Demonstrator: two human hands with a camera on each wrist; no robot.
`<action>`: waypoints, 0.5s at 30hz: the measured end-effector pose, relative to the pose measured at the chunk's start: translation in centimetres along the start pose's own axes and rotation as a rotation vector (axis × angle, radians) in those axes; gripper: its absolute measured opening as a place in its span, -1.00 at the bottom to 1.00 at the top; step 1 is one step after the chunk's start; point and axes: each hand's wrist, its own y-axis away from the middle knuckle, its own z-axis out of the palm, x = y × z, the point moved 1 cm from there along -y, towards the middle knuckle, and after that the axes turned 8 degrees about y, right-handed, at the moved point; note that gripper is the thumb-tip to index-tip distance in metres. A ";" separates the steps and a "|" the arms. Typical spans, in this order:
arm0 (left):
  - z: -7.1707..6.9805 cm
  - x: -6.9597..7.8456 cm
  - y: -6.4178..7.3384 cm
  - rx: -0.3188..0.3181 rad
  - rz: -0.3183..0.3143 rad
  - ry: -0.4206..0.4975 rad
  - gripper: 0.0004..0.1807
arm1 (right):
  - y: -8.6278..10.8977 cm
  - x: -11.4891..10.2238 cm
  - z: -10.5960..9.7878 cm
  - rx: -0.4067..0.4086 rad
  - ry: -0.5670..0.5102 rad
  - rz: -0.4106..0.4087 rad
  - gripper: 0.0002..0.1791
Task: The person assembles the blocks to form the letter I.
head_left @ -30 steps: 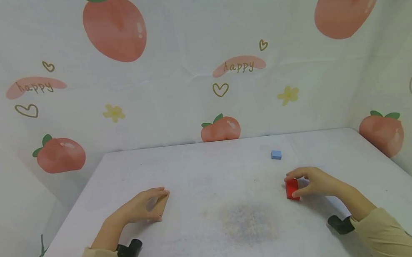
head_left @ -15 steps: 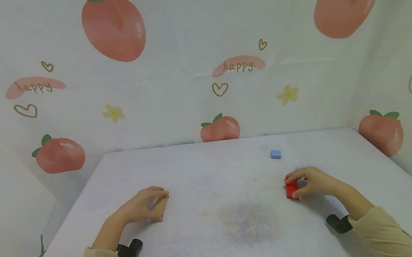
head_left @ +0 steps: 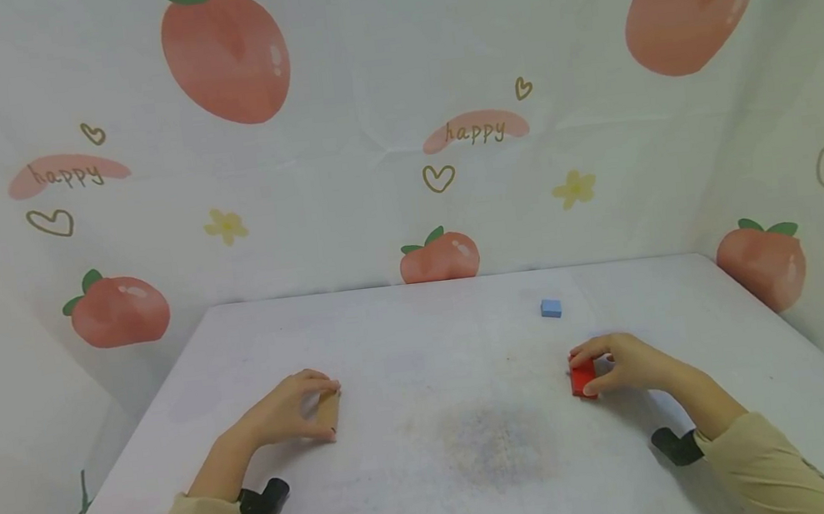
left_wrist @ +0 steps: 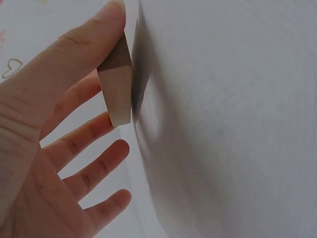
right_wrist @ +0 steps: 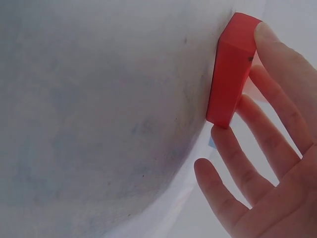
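Observation:
On the left side of the table, my left hand (head_left: 285, 410) pinches a tan wooden block (head_left: 328, 411) between thumb and fingertips. The left wrist view shows the block (left_wrist: 117, 94) on edge close to the tabletop, its shadow beside it; whether it touches is hard to tell. Over on the right, my right hand (head_left: 633, 364) grips a red block (head_left: 583, 378) by its near and far ends. In the right wrist view that red block (right_wrist: 230, 82) sits against the table surface, with the thumb on one end and fingertips along the other.
A small blue block (head_left: 551, 308) lies beyond the right hand, toward the back. The white table (head_left: 433, 456) has a grey-brown stain near its middle. A peach-print curtain (head_left: 338, 131) hangs behind it. Dark wrist-worn pieces (head_left: 264, 500) stick out by both sleeves.
The left hand has shifted slightly right, and the wooden block has turned from slanted to nearly straight front to back. The right hand and the red block stay in place.

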 end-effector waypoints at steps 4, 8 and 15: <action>0.3 0.1 -0.1 0.017 0.003 0.006 -0.25 | 0.0 0.0 0.0 0.003 0.001 -0.002 -0.63; 0.4 0.2 -0.3 0.023 0.002 0.021 -0.26 | 0.0 -0.1 0.0 0.000 -0.004 0.005 -0.62; 0.5 0.6 -0.6 0.019 -0.021 0.021 -0.28 | 0.0 -0.2 0.0 -0.006 -0.015 0.017 -0.61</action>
